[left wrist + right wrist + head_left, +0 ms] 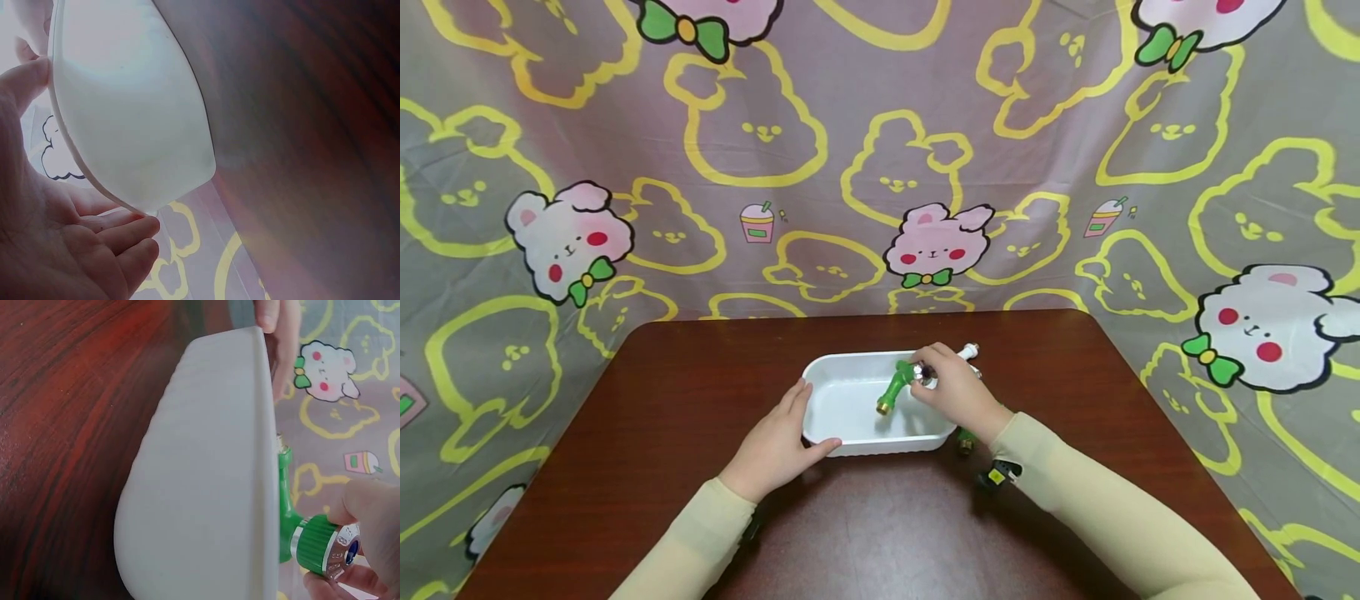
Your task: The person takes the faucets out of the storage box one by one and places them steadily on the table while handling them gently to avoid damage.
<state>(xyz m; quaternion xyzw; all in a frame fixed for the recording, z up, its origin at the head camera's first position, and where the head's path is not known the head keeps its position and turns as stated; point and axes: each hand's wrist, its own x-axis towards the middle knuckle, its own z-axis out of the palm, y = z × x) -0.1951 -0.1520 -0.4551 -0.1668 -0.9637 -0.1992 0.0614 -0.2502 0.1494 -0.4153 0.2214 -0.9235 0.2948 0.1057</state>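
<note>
Over the white plastic basin (850,447), my right hand (957,385) pinches a green valve (892,387) by its knob. The valve has a brass threaded end, tilted down toward the basin. In the right wrist view, its ribbed green knob (315,545) shows a silvery cap with a blue centre between thumb and fingers. My left hand (777,446) rests against the basin's left end, thumb along the near rim and fingers extended along the left side. The left wrist view shows the basin's outer wall (134,125) beside the open palm.
Beyond my right hand, a white fitting (970,351) with a brass end shows partly. Another green fitting (966,442) with a brass end lies at the basin's right, partly under my wrist. The brown table (700,358) meets a patterned cloth (850,283) at the back and sides.
</note>
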